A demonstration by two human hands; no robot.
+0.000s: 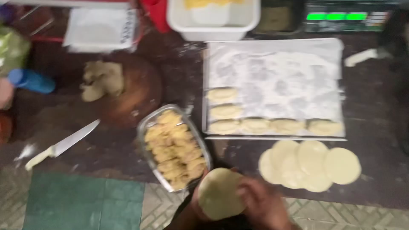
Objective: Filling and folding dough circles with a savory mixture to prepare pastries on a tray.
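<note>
A round flat dough disc (pixel 219 194) lies in my left hand (pixel 197 208), which cups it from below at the bottom middle of the view. My right hand (pixel 264 204) rests on the disc's right edge with its fingers bent over it. Just above and to the left stands a glass dish (pixel 147 127) full of yellowish filling pieces (pixel 174 149). To the right, several more flat dough discs (pixel 311 166) lie overlapping on the dark table.
A floured tray (pixel 272 55) holds several folded pastries (pixel 272 125) along its near and left sides. A knife (pixel 64 145) lies at left, near a wooden board (pixel 140 91) with a dough lump (pixel 102 79). A white tub (pixel 213 21) stands behind. The picture is blurred.
</note>
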